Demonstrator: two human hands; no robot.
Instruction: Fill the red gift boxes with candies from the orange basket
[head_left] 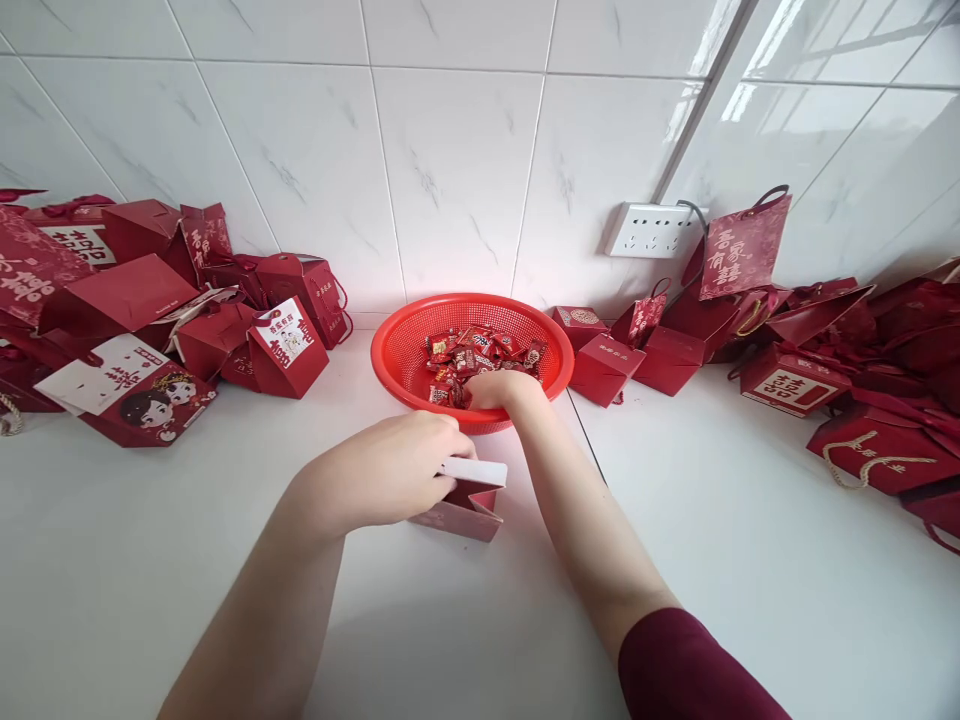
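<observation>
My left hand [397,468] is closed on the upper edge of a small red gift box [465,522]. The box stands open at the top, and a pale flap shows beside my fingers. Behind it sits a round red plastic basket [390,380] with perforated sides. Red-wrapped candies [480,345] lie heaped inside. My right hand [493,390] reaches over the rim into the candies; its fingers are hidden, so whether it grips any of them does not show.
Folded red gift boxes [124,290] crowd the counter at left, some with ribbons and cords. More red boxes [795,380] line the right side. A white power strip [654,232] with a dark cable is on the tiled wall [457,150]. A dark seam crosses the white counter [750,560].
</observation>
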